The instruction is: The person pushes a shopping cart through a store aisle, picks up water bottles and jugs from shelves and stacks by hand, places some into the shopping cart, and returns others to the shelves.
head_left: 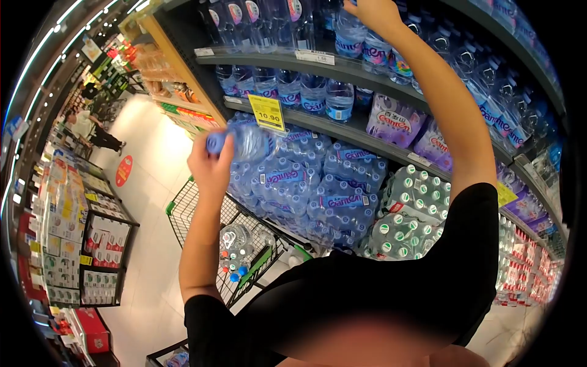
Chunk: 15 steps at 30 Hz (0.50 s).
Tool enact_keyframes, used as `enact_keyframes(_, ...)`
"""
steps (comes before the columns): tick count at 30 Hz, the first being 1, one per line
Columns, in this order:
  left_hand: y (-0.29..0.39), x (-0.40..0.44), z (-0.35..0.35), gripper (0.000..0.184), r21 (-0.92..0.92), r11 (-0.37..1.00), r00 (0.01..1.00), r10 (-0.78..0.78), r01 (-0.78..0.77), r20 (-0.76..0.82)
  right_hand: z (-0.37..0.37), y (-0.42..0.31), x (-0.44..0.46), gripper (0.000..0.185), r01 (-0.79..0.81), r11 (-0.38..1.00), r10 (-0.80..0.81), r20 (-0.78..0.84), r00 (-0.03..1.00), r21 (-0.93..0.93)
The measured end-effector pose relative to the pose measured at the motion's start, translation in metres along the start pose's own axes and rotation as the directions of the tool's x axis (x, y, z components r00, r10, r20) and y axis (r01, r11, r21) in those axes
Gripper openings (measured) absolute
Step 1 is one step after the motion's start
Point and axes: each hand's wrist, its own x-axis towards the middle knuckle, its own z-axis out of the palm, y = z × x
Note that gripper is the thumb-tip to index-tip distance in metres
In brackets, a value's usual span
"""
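Head view: left hand (211,160) grips 1 clear, rounded plastic bottle (252,143); right hand (377,14), grip unclear.

Light strips (58,29): glared white at the upper left, bent into arcs.
Floor (147,131): was brightest in the far aisle, washed out to near white.
Shelves (269,58): held deep shadow in their recesses, with duller light on their front edges.
Bottle (249,144): was smeared by motion blur, its markings unreadable.
Left hand (210,160): was slightly soft as well.
Water packs (284,177): were fairly sharp, with small glints on the wrap.
Price tag (268,112): was bright and legible.
Shirt (367,281): sank to near-flat black.
Bottom centre: was a smooth, blurred patch.
Edges: showed strong wide-angle curving inside a black rounded border.
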Motion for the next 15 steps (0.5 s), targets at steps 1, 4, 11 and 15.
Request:
enact_keyframes(1, 0.017, 0.021, 0.008, 0.023, 0.054, 0.999, 0.998, -0.008, 0.004, 0.06, 0.002, 0.0, 0.004, 0.03, -0.025, 1.0, 0.026, 0.042, 0.999, -0.004)
enact_keyframes(4, 0.043, 0.077, 0.045, 0.025, 0.015, 0.996, 0.993, 0.081, -0.083, 0.089, 0.016, 0.002, 0.019, 0.028, -0.041, 0.999, 0.041, 0.103, 0.994, 0.002)
enact_keyframes(11, 0.079, 0.2, 0.133, 0.039, 0.211, 0.868, 0.892, 0.418, -0.449, 0.173, 0.045, 0.013, 0.034, 0.032, -0.166, 0.985, 0.146, 0.275, 0.95, 0.05)
enact_keyframes(15, 0.101, 0.233, 0.174, 0.034, 0.203, 0.883, 0.904, 0.4, -0.424, 0.147, 0.008, 0.009, 0.005, 0.038, -0.14, 0.983, 0.116, 0.2, 0.973, 0.115)
